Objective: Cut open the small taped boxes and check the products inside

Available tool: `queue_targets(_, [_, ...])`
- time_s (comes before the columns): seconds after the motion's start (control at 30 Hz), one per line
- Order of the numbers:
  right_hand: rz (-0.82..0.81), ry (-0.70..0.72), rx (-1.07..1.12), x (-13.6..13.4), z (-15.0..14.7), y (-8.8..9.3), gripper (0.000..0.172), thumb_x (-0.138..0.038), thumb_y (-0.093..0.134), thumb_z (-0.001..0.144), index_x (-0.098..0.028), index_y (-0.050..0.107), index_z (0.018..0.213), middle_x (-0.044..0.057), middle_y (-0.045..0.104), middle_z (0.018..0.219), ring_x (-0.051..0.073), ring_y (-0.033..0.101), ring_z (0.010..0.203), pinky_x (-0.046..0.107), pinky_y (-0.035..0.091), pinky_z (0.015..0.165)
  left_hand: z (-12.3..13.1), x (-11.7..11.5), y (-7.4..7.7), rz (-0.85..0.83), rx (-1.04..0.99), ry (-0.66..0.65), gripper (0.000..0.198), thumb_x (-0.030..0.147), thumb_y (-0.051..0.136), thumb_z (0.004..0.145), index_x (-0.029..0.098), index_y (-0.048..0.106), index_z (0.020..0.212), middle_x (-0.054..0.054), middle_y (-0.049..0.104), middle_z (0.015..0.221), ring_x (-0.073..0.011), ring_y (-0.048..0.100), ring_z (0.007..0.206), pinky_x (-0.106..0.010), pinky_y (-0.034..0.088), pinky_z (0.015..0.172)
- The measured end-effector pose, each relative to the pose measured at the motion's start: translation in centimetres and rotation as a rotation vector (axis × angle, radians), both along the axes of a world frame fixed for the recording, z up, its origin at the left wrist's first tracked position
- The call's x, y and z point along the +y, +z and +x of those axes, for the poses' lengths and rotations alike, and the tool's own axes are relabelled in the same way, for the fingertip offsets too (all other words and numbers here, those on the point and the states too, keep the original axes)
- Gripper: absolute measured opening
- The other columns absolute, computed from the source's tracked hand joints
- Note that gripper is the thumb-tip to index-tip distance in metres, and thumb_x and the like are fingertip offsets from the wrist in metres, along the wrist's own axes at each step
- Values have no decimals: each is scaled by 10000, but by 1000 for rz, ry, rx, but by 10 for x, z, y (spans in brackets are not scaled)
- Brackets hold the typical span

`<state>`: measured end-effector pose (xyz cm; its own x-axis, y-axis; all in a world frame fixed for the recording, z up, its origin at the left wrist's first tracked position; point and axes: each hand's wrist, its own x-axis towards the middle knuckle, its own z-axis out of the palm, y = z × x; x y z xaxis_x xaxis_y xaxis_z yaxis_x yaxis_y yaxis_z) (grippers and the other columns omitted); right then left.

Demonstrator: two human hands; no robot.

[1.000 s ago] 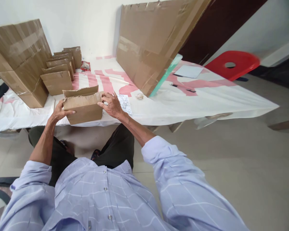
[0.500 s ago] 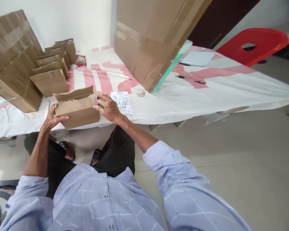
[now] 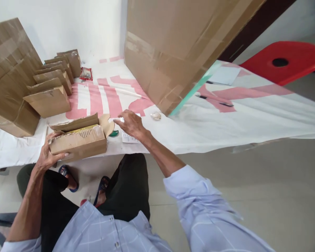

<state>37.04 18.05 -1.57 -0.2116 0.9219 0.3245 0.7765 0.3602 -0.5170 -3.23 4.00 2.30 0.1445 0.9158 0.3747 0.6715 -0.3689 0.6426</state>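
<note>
My left hand (image 3: 47, 153) grips the left end of a small cardboard box (image 3: 78, 144), thumb on its front face and fingers at the back. The box's long top flap (image 3: 75, 123) stands up, and a torn-looking end flap (image 3: 106, 125) sticks out at the right. Something yellow (image 3: 86, 129) shows inside the opening. To the right of the box, my right hand (image 3: 132, 125) is over a white sheet with drawn shapes (image 3: 130, 138), thumb and forefinger apart. A small green curved object (image 3: 113, 133) lies between the box and the sheet.
Several small cardboard boxes (image 3: 48, 101) stand in a row beside a large carton (image 3: 12, 84) at left. Another tall carton (image 3: 170, 49) rises behind. A red packet (image 3: 86, 74), a small clear-wrapped item (image 3: 155, 116), a pen (image 3: 227, 104) and a red chair (image 3: 286, 61) are also around.
My right hand has left the box's right end and moved right over the sheet, uncovering the end flap and green object. My left hand still holds the box. The view has shifted.
</note>
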Motion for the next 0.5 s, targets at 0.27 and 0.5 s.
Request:
queue_targets(0.27, [-328,135,-468,-11,-46,-2,270,-273,693,999,-164,763,1236,193,738,1333,352,662,1293,389,549,973,3,-4,-9,41,49,31,925,735,911,750,252,584,1468,-169,615,1513,-439,538,1508,-679,446,1274])
queue_targets(0.5, [-306,-30,-280,-10,-34,-6,192,-277,598,996,-193,695,1138,153,779,1149,302,712,1024,343,508,796,5,-3,-25,96,-24,-25,937,713,899,792,267,536,1532,-173,568,1533,-418,545,1491,-651,489,1237])
